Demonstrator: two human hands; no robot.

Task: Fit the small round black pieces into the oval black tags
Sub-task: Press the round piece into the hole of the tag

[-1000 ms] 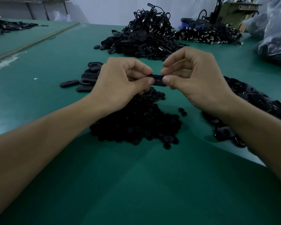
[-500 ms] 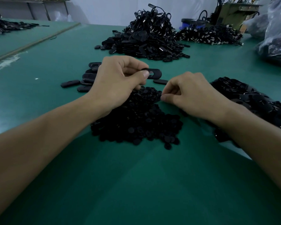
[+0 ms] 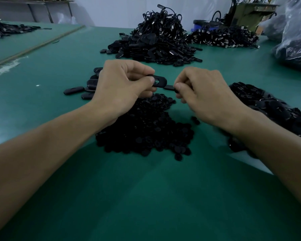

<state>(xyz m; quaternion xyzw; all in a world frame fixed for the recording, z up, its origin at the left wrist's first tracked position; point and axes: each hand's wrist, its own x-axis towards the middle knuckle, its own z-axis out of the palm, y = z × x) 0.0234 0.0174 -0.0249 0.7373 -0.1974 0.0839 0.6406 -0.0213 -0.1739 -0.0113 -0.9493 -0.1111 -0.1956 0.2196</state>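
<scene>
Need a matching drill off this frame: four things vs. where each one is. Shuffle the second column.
Things:
1. oval tag
2. round-piece pile
3. corded heap
4. plastic bag

Places:
A. far right edge
B. pinched in the left hand
C. near centre, on the green surface
D. far centre

Pairs: 1-B, 2-C, 3-D, 4-A

Heap of round pieces (image 3: 146,129) on table (image 3: 146,197), tags (image 3: 87,84) left and right (bigger pile (image 3: 156,46) behind)
</scene>
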